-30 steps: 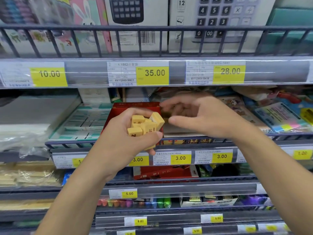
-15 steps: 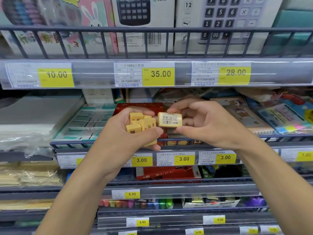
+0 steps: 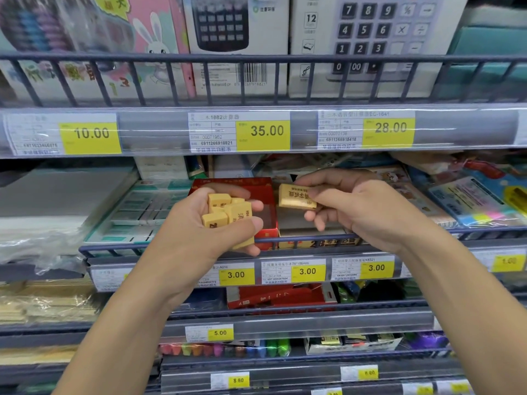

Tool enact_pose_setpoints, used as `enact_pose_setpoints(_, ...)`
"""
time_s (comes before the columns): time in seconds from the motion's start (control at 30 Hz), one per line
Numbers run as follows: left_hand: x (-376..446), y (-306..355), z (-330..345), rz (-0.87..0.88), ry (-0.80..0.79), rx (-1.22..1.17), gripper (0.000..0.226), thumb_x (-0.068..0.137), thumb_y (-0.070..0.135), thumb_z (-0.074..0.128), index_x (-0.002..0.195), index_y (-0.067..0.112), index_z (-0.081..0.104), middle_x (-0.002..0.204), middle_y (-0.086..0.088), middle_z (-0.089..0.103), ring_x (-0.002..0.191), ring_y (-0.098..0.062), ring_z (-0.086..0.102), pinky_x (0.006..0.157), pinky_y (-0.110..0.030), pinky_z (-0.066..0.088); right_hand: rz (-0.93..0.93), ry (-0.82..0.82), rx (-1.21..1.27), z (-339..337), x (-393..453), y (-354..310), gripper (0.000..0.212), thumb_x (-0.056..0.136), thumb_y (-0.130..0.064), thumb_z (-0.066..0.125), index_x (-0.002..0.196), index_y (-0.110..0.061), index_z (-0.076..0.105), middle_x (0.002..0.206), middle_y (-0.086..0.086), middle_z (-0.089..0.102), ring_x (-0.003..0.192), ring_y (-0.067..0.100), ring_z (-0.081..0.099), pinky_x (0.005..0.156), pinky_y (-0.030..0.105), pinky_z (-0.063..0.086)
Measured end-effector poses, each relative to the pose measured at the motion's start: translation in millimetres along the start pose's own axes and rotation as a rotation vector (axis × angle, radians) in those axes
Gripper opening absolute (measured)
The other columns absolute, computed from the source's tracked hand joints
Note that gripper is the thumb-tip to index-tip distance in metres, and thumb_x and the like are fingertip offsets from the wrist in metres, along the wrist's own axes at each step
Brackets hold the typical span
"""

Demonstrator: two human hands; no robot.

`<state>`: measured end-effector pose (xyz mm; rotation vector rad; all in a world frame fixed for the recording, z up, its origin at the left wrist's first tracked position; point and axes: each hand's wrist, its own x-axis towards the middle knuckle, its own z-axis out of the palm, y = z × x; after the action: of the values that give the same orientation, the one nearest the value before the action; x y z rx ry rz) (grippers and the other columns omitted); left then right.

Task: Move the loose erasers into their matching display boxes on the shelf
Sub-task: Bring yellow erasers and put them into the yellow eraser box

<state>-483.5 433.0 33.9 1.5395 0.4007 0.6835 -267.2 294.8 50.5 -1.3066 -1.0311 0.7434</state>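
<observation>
My left hand [image 3: 205,226] grips a bunch of several small yellow erasers [image 3: 228,212] in front of the middle shelf. Right behind it stands a red display box [image 3: 265,195], open at the top. My right hand [image 3: 356,206] pinches one larger yellow eraser [image 3: 296,196] with printed red characters, held just right of the red box and above a yellow-fronted display box [image 3: 316,243] behind the shelf rail. The inside of that box is mostly hidden by my hand.
A dark wire rail [image 3: 285,239] runs along the shelf front, price tags [image 3: 308,271] below it. Teal-white packs [image 3: 142,209] lie left of the red box, sticky notes [image 3: 484,215] to the right. Calculator boxes [image 3: 236,44] stand on the shelf above.
My right hand took one larger eraser from the bunch in my left hand and carried it right, turning it over above the yellow-fronted box. The left hand stayed put.
</observation>
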Motion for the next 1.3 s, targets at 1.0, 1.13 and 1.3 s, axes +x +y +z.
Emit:
enact_pose_setpoints(1.0,3.5,2.1,0.0,-0.031,0.058,-0.006,0.045,0.068,0.017,0.084,0.111,0.013,0.069,0.104,-0.005,0.080,0.065,-0.029,0.075,0.064,-0.025,0.060,0.149,-0.231,-1.162,-21.6,42.5,5.9,0.040,0.087,-0.037,0.075,0.125,-0.043,0.062,0.097,-0.034,0.048,0.085,-0.011,0.049,0.070,0.005,0.033)
enact_pose_setpoints(1.13,3.8,2.2,-1.8,-0.029,0.056,0.002,0.044,0.068,0.017,0.084,0.110,0.014,0.070,0.104,-0.005,0.080,0.066,-0.029,0.075,0.064,-0.025,0.060,0.125,-0.186,-1.133,-22.0,41.0,8.4,0.029,0.085,-0.030,0.077,0.105,-0.043,0.060,0.095,-0.027,0.057,0.087,-0.007,0.056,0.071,0.009,0.041)
enact_pose_setpoints(1.3,5.9,2.5,-2.0,-0.029,0.056,0.003,0.034,0.067,0.020,0.085,0.099,0.024,0.075,0.101,-0.006,0.080,0.066,-0.031,0.076,0.066,-0.025,0.060,0.071,-0.145,-1.101,-11.3,47.2,14.1,0.018,0.086,-0.031,0.076,0.101,-0.036,0.068,0.097,-0.020,0.061,0.093,0.006,0.061,0.083,0.024,0.049)
